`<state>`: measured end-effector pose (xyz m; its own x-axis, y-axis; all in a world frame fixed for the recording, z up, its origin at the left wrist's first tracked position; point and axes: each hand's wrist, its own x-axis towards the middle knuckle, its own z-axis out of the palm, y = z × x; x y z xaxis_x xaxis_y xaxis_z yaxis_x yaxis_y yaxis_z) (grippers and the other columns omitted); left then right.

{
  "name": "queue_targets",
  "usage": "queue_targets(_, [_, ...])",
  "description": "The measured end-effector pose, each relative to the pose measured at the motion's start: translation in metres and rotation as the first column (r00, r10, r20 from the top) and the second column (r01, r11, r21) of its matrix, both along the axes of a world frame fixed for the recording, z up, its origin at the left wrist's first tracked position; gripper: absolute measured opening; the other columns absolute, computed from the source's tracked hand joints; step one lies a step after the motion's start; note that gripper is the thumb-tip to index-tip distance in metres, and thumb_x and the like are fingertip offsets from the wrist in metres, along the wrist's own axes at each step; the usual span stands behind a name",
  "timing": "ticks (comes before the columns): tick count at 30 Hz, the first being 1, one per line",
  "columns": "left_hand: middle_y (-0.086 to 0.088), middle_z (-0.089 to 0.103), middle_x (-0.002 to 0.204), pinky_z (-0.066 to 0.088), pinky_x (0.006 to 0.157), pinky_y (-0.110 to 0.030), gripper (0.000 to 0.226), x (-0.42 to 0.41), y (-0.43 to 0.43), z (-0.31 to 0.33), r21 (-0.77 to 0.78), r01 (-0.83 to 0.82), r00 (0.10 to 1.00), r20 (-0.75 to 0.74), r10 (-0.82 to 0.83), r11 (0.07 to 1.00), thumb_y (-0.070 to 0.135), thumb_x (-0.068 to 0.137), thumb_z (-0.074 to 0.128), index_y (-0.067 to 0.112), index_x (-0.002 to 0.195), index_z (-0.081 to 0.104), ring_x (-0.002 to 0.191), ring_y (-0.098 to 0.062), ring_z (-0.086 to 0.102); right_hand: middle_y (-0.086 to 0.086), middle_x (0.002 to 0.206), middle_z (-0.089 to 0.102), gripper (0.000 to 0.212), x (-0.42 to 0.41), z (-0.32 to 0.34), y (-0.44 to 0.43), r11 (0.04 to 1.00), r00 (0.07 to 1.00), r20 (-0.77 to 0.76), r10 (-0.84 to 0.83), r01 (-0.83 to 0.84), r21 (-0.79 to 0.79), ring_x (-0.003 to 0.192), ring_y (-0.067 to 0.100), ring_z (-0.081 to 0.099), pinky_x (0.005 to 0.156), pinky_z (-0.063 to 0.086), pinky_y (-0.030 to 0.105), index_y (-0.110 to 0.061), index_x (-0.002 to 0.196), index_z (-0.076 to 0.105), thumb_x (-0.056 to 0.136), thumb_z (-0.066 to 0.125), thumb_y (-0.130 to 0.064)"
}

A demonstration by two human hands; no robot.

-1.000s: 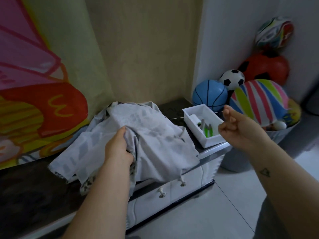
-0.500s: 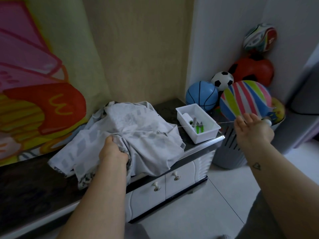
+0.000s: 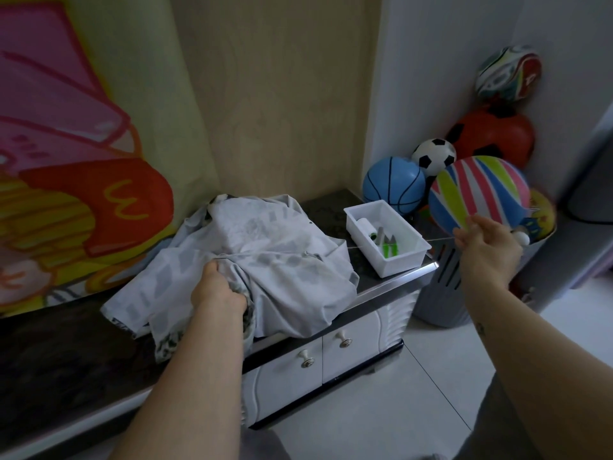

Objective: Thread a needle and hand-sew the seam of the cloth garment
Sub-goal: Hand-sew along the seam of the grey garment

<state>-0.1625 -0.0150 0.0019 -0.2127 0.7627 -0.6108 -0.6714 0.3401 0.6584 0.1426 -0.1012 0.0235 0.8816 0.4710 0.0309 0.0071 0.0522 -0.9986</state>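
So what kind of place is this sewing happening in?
Probably a home, maybe a child's play corner: toy balls piled in the corner, a bright cartoon picture, and a low white cabinet with drawers where the garment lies.

A home room: toy balls (image 3: 479,194) piled in a corner beside a low cabinet (image 3: 331,356).

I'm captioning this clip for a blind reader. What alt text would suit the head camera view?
The person's left hand grips a bunched grey patterned garment on a dark cabinet top, while the right hand pinches a thread stretched taut from the cloth across a white tray. Beyond it, toy balls are piled in the corner.
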Motion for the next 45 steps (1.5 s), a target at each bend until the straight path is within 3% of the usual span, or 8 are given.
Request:
queue_targets(3, [-0.008,0.044,0.146,0.037,0.107,-0.035,0.048,-0.001,0.000,0.005,-0.062,0.061,0.994,0.091,-0.056,0.996,0.039,0.099,0.042,0.014,0.139,0.045,0.134,-0.025,0.042,0.001,0.103,0.068,0.024,0.000,0.000,-0.001,0.997,0.995,0.080,0.056,-0.052,-0.051,0.086,0.007,0.066,0.083,0.053,0.023,-0.011,0.115,0.064,0.096,0.053,-0.022])
queue_targets(10, [-0.008,0.068,0.111,0.050,0.095,-0.042,0.012,0.006,-0.011,0.026,0.162,0.382,0.847,-0.456,-0.274,0.910,0.026,0.089,0.066,0.016,0.096,0.069,0.103,-0.027,0.063,0.009,0.086,0.066,0.028,-0.045,0.048,0.001,0.868,0.717,0.497,0.490,-0.344,-0.359,0.071,0.022,0.056,0.068,0.049,0.036,-0.012,0.113,0.068,0.096,0.050,-0.026])
queue_targets(16, [0.013,0.071,0.088,0.048,0.086,-0.024,0.018,0.000,-0.042,0.046,0.173,0.709,0.480,-0.829,-0.287,0.683,0.029,0.092,0.061,0.025,0.078,0.071,0.093,-0.006,0.063,-0.030,0.106,0.062,0.019,-0.093,0.063,-0.004,0.452,0.364,0.277,0.890,-0.789,-0.415,0.098,-0.014,0.056,0.081,0.043,0.009,-0.037,0.091,0.073,0.091,0.054,-0.037])
queue_targets(20, [0.014,0.070,0.083,0.044,0.076,-0.017,0.015,-0.009,-0.048,0.049,0.162,0.759,0.386,-0.892,-0.236,0.631,0.025,0.092,0.061,0.024,0.080,0.070,0.086,-0.002,0.062,-0.026,0.123,0.051,0.018,-0.121,0.050,0.004,0.260,0.076,0.309,0.948,-0.745,-0.615,0.109,-0.010,0.046,0.085,0.035,0.008,-0.031,0.093,0.075,0.090,0.058,-0.036])
queue_targets(24, [0.020,0.067,0.072,0.043,0.069,-0.009,0.015,-0.020,-0.045,0.047,0.135,0.812,0.343,-0.898,-0.276,0.568,0.023,0.091,0.062,0.023,0.078,0.070,0.073,0.006,0.060,-0.012,0.093,0.071,0.017,-0.124,0.046,0.014,0.302,0.114,0.312,0.943,-0.687,-0.661,0.088,0.011,0.061,0.078,0.049,0.024,-0.030,0.092,0.075,0.091,0.058,-0.031])
queue_targets(33, [0.012,0.068,0.071,0.047,0.074,-0.015,0.014,-0.012,-0.029,0.036,0.060,0.829,0.330,-0.855,-0.400,0.555,0.020,0.089,0.066,0.017,0.076,0.071,0.073,0.000,0.061,-0.010,0.099,0.067,0.023,-0.116,0.043,0.034,0.333,0.085,0.343,0.936,-0.534,-0.777,0.091,0.005,0.058,0.078,0.041,0.010,-0.022,0.096,0.073,0.095,0.051,-0.028])
queue_targets(39, [0.010,0.070,0.070,0.050,0.075,-0.023,0.022,-0.015,-0.019,0.036,0.022,0.823,0.326,-0.836,-0.441,0.568,0.025,0.089,0.066,0.021,0.068,0.070,0.076,-0.007,0.065,0.002,0.065,0.057,0.045,-0.134,0.061,0.023,0.588,0.322,0.494,0.808,-0.508,-0.630,0.059,0.012,0.048,0.064,0.040,0.030,-0.008,0.072,0.057,0.099,0.037,-0.037])
queue_targets(45, [0.013,0.071,0.073,0.050,0.085,-0.027,0.024,-0.014,-0.020,0.036,0.028,0.805,0.338,-0.843,-0.419,0.593,0.026,0.088,0.067,0.023,0.064,0.069,0.083,-0.008,0.065,-0.006,0.054,0.045,0.046,-0.149,0.058,0.008,0.128,0.020,0.140,0.990,-0.553,-0.824,0.046,-0.002,0.043,0.054,0.037,0.010,-0.014,0.056,0.047,0.098,0.042,-0.031])
